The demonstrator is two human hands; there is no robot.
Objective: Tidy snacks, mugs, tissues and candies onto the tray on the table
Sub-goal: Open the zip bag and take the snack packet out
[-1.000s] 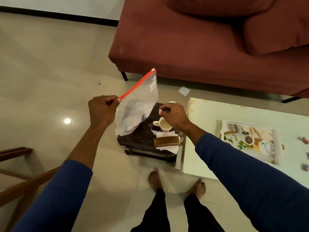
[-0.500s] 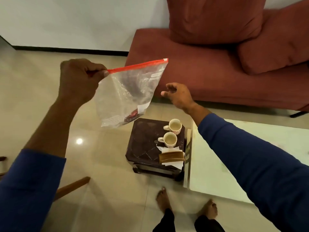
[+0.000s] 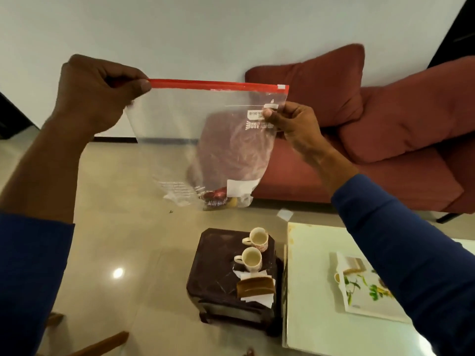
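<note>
Hands first: your left hand (image 3: 100, 96) pinches the left end of the red zip strip between thumb and curled fingers, and your right hand (image 3: 293, 127) pinches the right edge of the clear zip bag (image 3: 205, 140) just below the strip, thumb on the near face. You hold the bag up at chest height, stretched flat between them, with a snack packet (image 3: 218, 197) slumped in its bottom corner (its printing is too blurred to read). Below, on the dark stool (image 3: 218, 268), stand two mugs (image 3: 253, 251), one behind the other, and nearer you a brown tissue holder (image 3: 255, 286) sits on loose white tissues. Right of the stool is the white table (image 3: 316, 304), and on it the floral tray (image 3: 365, 289), partly hidden by your right sleeve.
</note>
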